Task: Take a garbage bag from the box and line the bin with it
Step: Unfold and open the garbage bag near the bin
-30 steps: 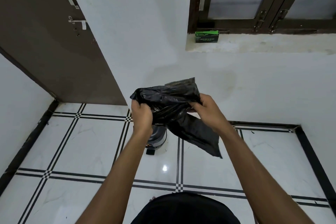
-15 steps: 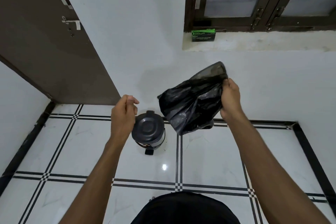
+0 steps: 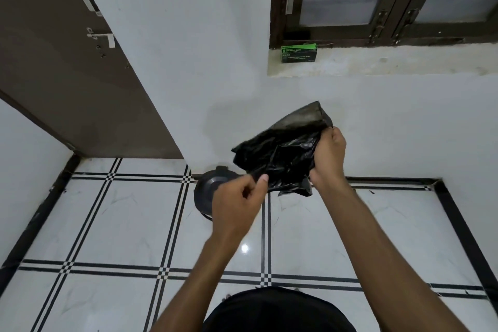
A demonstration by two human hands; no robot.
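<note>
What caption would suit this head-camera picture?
Two bare hands, left hand and right hand, tease open a crumpled black plastic garbage bag above a lidded dark bin.

Crinkled glossy black plastic bag (image 3: 280,159); polished glossy floor tiles (image 3: 121,224).

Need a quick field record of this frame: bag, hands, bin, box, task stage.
bag: black garbage bag, crumpled, held in the air above the floor, not opened out
right hand: grips the bag's right side
left hand: pinches the bag's lower left edge
bin: dark round bin on the tiled floor by the wall, lid shut, partly hidden by the left hand
box: green garbage bag box on the window ledge
task stage: bag out of box; bin not yet lined
</note>
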